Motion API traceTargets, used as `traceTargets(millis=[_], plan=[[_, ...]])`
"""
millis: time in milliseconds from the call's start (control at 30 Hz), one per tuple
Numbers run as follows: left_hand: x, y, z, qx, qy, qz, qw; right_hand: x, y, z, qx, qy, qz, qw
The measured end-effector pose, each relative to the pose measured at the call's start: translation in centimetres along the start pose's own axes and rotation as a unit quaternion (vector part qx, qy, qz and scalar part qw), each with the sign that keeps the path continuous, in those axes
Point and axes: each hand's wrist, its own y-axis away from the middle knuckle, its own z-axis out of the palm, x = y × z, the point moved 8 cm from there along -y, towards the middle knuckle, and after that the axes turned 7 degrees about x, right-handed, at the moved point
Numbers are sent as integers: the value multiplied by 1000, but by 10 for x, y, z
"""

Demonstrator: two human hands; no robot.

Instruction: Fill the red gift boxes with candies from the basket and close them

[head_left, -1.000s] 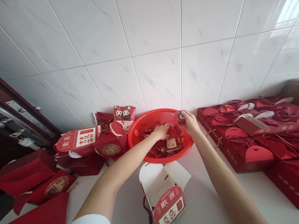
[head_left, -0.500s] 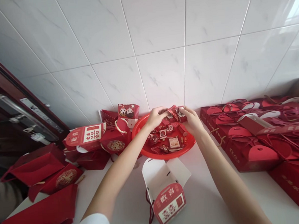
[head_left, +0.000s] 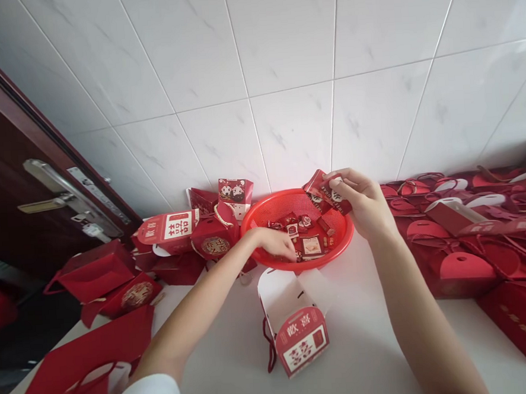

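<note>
Raised over the right rim of a red plastic basket [head_left: 303,264], my right hand [head_left: 363,200] pinches several shiny red candy packets [head_left: 327,193], fanned out between thumb and fingers. My left hand [head_left: 275,242] reaches down inside the basket's left part. Its fingers are bent together among the sweets, and their tips are hidden, so what they hold cannot be made out. Small red-wrapped sweets [head_left: 305,221] and a flat cream-and-red packet [head_left: 311,246] lie in the basket. In front of it stands an open red-and-white gift box [head_left: 301,343] with its flaps up and a dark red cord at its left.
Red gift boxes [head_left: 454,268] with cord handles crowd the table's right side. More boxes [head_left: 176,229] and red bags [head_left: 82,374] lie at the left. Behind the white table [head_left: 220,366] rises a tiled wall [head_left: 294,124]; a dark door [head_left: 25,176] stands at the left.
My right hand has drawn the red candy packets up and to the right, away from my left hand. My left hand has let go of them and dropped lower into the basket.
</note>
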Motion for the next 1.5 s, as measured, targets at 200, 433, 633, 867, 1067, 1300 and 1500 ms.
traceTargets(millis=[200, 433, 633, 867, 1067, 1300, 1500], plan=[[-18, -25, -19, 141, -71, -3, 988, -19, 9, -2, -1, 40, -32, 999], [-44, -28, -70, 222, -122, -43, 967, -32, 13, -9, 13, 60, -69, 996], [-74, -34, -56, 180, -171, -126, 961, -40, 15, -12, 23, 76, -83, 993], [-46, -37, -42, 172, -125, -47, 976, -44, 17, -13, 28, 91, -92, 991], [-18, -30, -48, 219, -123, 3, 968, -48, 17, -16, 37, 102, -107, 988], [-25, -38, -20, 70, -209, -60, 973, -54, 18, -19, 48, 122, -125, 983], [-4, -55, -6, 72, -245, -42, 966, -56, 18, -19, 50, 146, -140, 978]])
